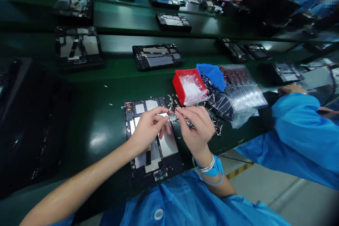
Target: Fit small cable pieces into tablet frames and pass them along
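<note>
An opened tablet (169,144) lies on the green bench in front of me, its silver plates and circuit parts facing up. Above its upper right part, my left hand (148,125) pinches a small thin cable-like piece (168,112) between thumb and finger. Close beside it, my right hand (197,123) is also closed, fingertips pressed together near the piece's end; what they grip is too small to make out. Under and beyond the right hand spreads a pile of small black and white cable-like parts (218,127). A blue wrist strap (217,167) circles my right wrist.
A red bin (179,86) of small white strips and a blue bin (210,72) stand behind the pile, beside plastic packaging (246,88). More opened tablets (159,56) lie along the line. A co-worker's blue sleeve (299,120) is at right; other people work opposite.
</note>
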The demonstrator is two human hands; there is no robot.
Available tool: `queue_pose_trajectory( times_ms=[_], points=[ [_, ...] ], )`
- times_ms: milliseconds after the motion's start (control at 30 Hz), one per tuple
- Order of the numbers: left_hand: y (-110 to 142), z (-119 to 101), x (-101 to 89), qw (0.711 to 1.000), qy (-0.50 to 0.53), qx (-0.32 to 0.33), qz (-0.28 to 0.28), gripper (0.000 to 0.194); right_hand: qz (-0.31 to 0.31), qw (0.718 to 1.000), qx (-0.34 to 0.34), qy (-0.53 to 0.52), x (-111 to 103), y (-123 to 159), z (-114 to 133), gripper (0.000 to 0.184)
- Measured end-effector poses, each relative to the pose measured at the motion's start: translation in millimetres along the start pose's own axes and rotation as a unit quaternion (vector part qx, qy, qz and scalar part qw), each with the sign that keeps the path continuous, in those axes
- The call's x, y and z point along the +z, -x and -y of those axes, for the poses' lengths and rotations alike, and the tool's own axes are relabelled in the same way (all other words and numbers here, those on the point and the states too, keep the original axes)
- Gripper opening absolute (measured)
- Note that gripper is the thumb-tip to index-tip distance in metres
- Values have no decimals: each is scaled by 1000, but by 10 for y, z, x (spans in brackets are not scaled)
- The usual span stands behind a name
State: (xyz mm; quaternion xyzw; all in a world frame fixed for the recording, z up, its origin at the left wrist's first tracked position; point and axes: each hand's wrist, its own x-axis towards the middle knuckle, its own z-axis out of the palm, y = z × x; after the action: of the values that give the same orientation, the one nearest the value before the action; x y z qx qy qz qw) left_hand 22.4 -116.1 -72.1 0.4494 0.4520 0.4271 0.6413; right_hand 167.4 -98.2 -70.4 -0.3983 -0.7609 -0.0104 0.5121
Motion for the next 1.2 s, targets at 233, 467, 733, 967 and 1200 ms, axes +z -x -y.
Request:
queue_pose_trajectory(
  times_ms=[233, 467, 733, 967, 1200],
  points=[
    [-14, 3, -47, 996, -83, 41, 10, 20, 104, 994, -35, 21, 17, -83, -32, 12],
    [-102, -48, -139, 997, 54, -53, -6, 21, 13, 989, 20, 145, 36, -387, -663, 17],
    [-159, -12, -189, 996, 59, -51, -33, 19, 111, 990, -85, 21, 122, -216, -256, 14],
    [-128, -41, -133, 998, 22, -19, -57, 10, 154, 985, -79, 14, 174, -154, -75, 14],
    [-155, -48, -211, 997, 43, -50, -51, 14, 27, 986, -26, 165, 24, -373, -531, 16]
  ],
)
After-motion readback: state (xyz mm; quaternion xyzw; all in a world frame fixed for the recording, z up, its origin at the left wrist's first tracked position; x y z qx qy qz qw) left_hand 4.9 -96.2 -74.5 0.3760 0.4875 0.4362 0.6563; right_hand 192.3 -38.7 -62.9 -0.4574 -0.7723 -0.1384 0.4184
